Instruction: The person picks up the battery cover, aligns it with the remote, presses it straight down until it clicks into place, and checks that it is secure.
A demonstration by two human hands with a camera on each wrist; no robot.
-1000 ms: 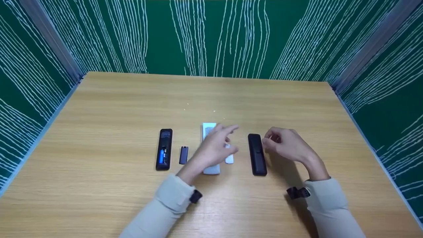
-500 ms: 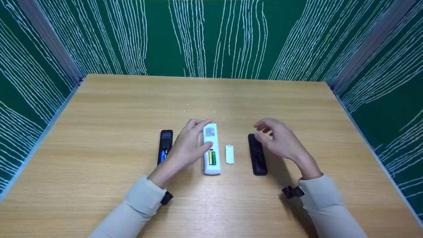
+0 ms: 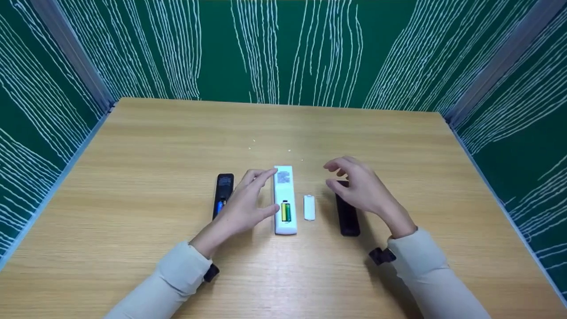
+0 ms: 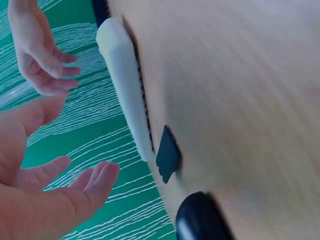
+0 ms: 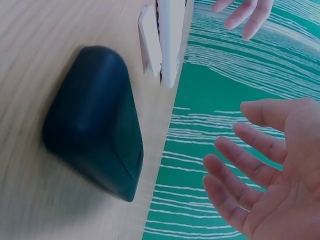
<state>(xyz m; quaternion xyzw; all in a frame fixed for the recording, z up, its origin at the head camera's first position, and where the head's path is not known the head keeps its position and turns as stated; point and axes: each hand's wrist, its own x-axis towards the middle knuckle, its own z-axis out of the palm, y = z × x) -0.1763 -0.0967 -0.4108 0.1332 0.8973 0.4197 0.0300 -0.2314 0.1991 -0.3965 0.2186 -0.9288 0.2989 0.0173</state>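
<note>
A white remote control [image 3: 284, 186] lies back up in the middle of the table, two green batteries [image 3: 285, 212] showing in its uncovered compartment. My left hand [image 3: 246, 204] hovers at its left side, thumb and fingers spread and holding nothing. The white battery cover [image 3: 309, 208] lies just right of that remote. Over the far end of the right black remote [image 3: 348, 219] hangs my right hand [image 3: 361, 188], fingers loosely bent and bare in the right wrist view. Partly behind my left hand is the left black remote [image 3: 224, 188], a blue battery [image 3: 219, 206] visible in it.
In the left wrist view a small dark battery cover [image 4: 168, 155] lies between the white remote and the left black one; my left hand hides it in the head view. Several tiny pale crumbs lie farther back on the wooden table [image 3: 177, 133]. Green, white-streaked walls [image 3: 283, 53] surround it.
My left hand has moved left off the white remote and its cover, uncovering the batteries. My right hand has shifted left and away from me, over the right black remote's far end.
</note>
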